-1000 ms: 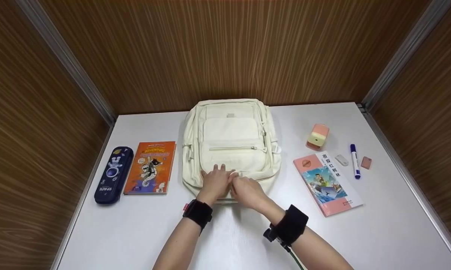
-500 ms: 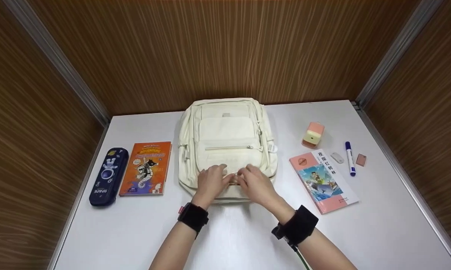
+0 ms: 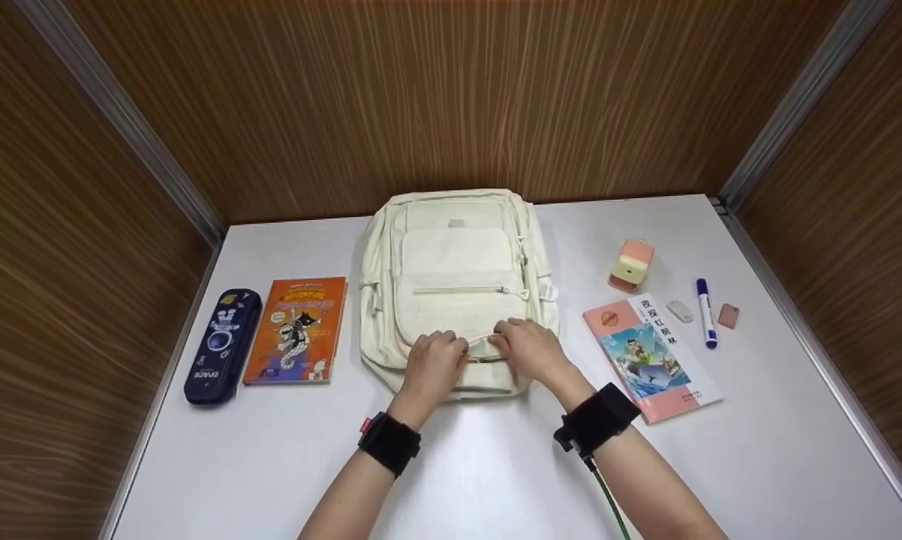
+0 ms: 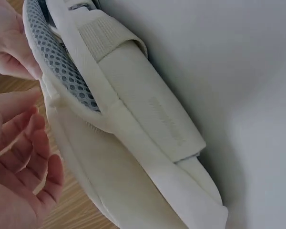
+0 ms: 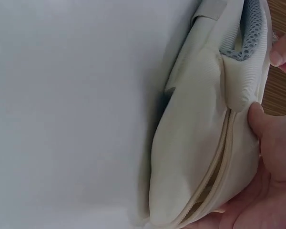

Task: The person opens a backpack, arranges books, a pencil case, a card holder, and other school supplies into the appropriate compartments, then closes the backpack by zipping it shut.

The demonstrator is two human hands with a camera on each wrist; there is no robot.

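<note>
Backpack [image 3: 457, 277]: cream-white fabric, lying flat at the centre of the white table [image 3: 481, 480], front face up, top end toward the wood-panelled wall. One front pocket with a horizontal zip across its middle; a second zip line runs along the lower edge. Wrist views show grey mesh padding and a ribbed strap [image 4: 148, 109] on the side facing the table.

Left hand [image 3: 434, 365]: on the lower front of the backpack, just left of centre, fingers curled onto the fabric at the zip line.

Right hand [image 3: 530, 347]: just right of centre, fingers pinching at the same zip line, thumb pressed on the fabric beside the zip [image 5: 214, 167].

Change from half a second ago: the right hand has shifted right, so the hands sit slightly further apart; backpack unmoved.
</note>
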